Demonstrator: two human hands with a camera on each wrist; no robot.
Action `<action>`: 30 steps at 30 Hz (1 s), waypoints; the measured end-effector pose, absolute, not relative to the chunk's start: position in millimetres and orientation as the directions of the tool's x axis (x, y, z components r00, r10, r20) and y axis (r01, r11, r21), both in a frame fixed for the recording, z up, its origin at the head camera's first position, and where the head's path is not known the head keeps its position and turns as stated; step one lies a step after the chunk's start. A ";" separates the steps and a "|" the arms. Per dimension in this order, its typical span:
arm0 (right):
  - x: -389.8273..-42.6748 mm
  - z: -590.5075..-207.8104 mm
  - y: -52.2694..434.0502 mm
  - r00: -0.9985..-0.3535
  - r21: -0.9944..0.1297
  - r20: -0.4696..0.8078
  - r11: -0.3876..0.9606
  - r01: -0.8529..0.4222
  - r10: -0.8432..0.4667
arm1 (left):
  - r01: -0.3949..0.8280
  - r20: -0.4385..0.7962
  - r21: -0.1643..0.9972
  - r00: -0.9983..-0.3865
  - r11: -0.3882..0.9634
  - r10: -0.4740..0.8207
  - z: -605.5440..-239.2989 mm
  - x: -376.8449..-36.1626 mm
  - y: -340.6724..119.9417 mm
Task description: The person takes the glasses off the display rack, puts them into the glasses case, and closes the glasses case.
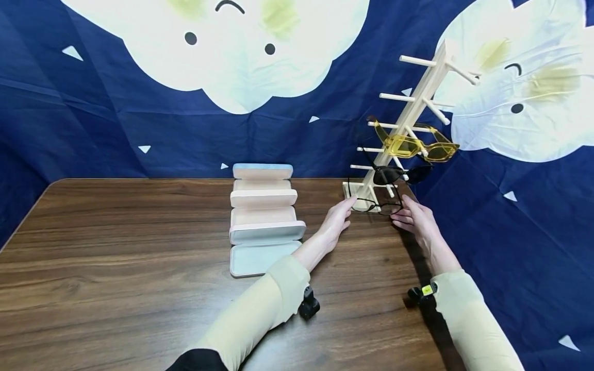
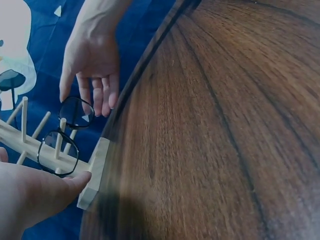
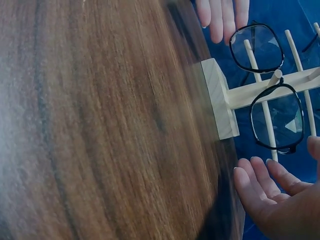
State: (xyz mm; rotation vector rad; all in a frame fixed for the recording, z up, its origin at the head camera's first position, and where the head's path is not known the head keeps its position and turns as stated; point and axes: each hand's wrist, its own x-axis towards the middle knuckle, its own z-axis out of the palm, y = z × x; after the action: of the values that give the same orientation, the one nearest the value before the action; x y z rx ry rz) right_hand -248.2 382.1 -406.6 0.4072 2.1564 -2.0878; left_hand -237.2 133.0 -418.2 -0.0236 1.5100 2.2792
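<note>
Clear glasses with thin black rims [image 1: 377,206] sit on the lowest pegs of a wooden glasses stand [image 1: 419,95]. My left hand [image 1: 335,221] is at their left side, fingers extended. At the right side is my right hand [image 1: 419,219], with loosely bent fingers beside the rim; in the left wrist view its palm [image 2: 97,60] faces up. Neither hand visibly pinches the frame. Higher on the stand hang black sunglasses [image 1: 389,175] and, above them, yellow-framed glasses [image 1: 406,147].
Open glasses cases, one pale pink [image 1: 263,198] and one light blue [image 1: 264,257], stand in a column left of the stand on the wooden table [image 1: 130,268]. A dark blue cloth [image 1: 162,129] with white cloud figures hangs behind and at the right.
</note>
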 end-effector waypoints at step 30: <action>-235.0 -402.5 370.8 -0.987 -0.990 -0.137 -0.036 0.135 0.086 | -0.282 -0.155 0.913 -0.908 -0.294 0.390 -405.9 -224.6 128.1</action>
State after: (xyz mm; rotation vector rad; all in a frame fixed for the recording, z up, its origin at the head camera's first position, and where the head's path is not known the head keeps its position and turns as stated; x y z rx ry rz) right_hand -235.0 370.8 -402.5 0.2476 2.1572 -2.2234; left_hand -224.6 128.1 -405.9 0.1347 1.5466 2.2331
